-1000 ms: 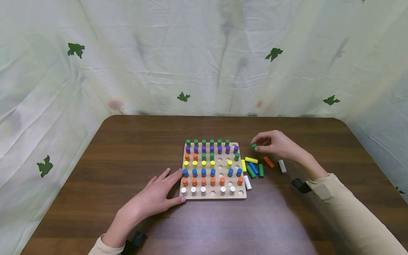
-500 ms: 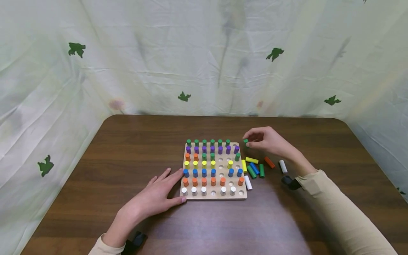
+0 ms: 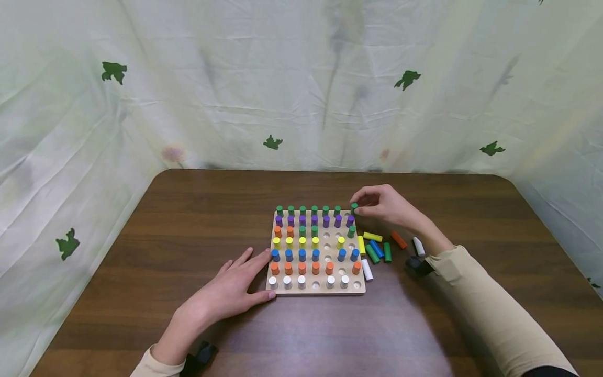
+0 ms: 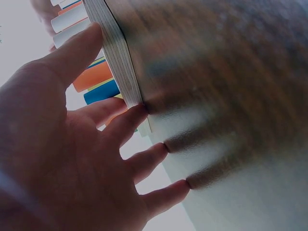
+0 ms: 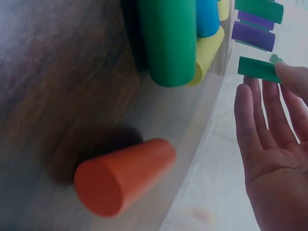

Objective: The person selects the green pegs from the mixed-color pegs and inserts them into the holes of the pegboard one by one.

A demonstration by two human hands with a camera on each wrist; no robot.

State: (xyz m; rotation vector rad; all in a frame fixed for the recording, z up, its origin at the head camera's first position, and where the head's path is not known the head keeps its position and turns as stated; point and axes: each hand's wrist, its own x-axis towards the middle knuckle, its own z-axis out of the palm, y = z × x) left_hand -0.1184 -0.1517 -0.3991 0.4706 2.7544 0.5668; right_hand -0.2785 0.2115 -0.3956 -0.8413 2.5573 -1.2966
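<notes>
head view: the left hand is set at the near left of the pegboard: fingers spread, thumb on the board's near left corner, index fingertip at its left edge. other fingertips touch the table, as the left wrist view shows. along the board's near edge stand white pegs; behind follow orange pegs, blue pegs and yellow pegs, with bare holes between. outside the right edge, a loose white peg lies just beside the board; loose green pegs, a loose blue peg and a loose orange peg lie farther right. next comes a full row of purple pegs.

at the far right corner, the right hand pinches a green peg by its upper end, thumb against fingertips; the peg is upright. whether its lower end is inside a hole cannot be told.

handling (judged): light, stiff, smooth, hard to damage; may slip or roll. grip near the top, lower end free.

rear: a pale curtain.
</notes>
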